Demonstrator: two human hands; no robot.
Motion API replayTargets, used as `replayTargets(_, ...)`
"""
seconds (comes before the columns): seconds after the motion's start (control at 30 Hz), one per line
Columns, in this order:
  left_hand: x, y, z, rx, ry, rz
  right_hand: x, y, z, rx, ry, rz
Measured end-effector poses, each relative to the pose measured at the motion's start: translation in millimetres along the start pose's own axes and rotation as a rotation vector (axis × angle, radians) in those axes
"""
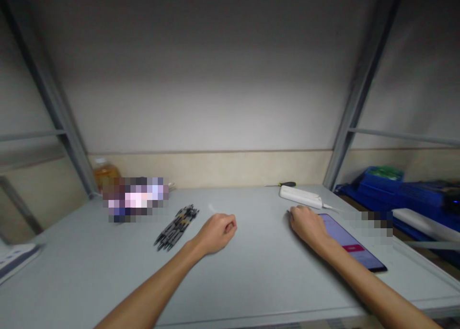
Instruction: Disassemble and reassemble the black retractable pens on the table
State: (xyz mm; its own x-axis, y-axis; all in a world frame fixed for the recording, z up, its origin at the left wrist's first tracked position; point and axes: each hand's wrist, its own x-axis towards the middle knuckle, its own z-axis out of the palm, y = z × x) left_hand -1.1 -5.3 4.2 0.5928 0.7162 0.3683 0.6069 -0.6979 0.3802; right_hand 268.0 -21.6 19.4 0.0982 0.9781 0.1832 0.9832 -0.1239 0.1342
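My left hand point(217, 233) rests on the grey table point(251, 281) as a loose fist, with no object showing in it. Just left of it lies a bundle of dark pens point(177, 227), side by side and slanting. A small whitish, see-through piece point(212, 207) is behind that hand. On the right, my right hand point(308, 225) is closed with its knuckles up, and a small dark tip sticks out at its fingertips; what it is I cannot make out. Beside and partly under that wrist lies a tablet or large phone point(364, 258) with its screen lit.
A white power bank point(301, 197) with a cable and a screwdriver point(286, 184) lie at the back right. Behind the left side stand a bottle of amber liquid point(104, 170) and a blurred-out object point(138, 197). Blue bins point(413, 197) and a metal frame post point(345, 149) flank the right edge.
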Motion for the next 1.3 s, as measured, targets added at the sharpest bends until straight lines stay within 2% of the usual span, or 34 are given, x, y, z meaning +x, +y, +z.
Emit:
replayTargets(0.3,-0.9,-0.3,-1.7,0.016,0.0,-0.005,4.4,12.2,-5.0,-0.003,-0.073,0.114)
replayTargets(0.5,-0.6,-1.8,-1.2,0.032,-0.011,0.0,5.7,17.0,-8.3,-0.024,-0.082,0.132)
replayTargets(0.7,-0.3,-3.1,-5.2,0.184,-0.001,-0.003,5.0,17.7,-13.1,-0.055,-0.087,0.138)
replayTargets(0.8,1.2,-0.8,-10.6,0.352,0.0,-0.055,2.6,6.4,-15.2,-0.048,-0.053,0.106)
replayTargets(1.0,1.6,2.5,-16.2,0.685,0.015,-0.33,-4.4,-39.0,-17.6,0.069,-0.026,-0.064)
replayTargets(1.17,-0.8,-3.0,-14.5,0.743,0.003,-0.513,-5.1,-75.0,-18.4,0.19,0.0,-0.202)
replayTargets(1.3,-1.0,-6.5,-12.2,0.733,-0.038,-0.568,-3.4,-94.2,-18.5,0.239,0.026,-0.303)
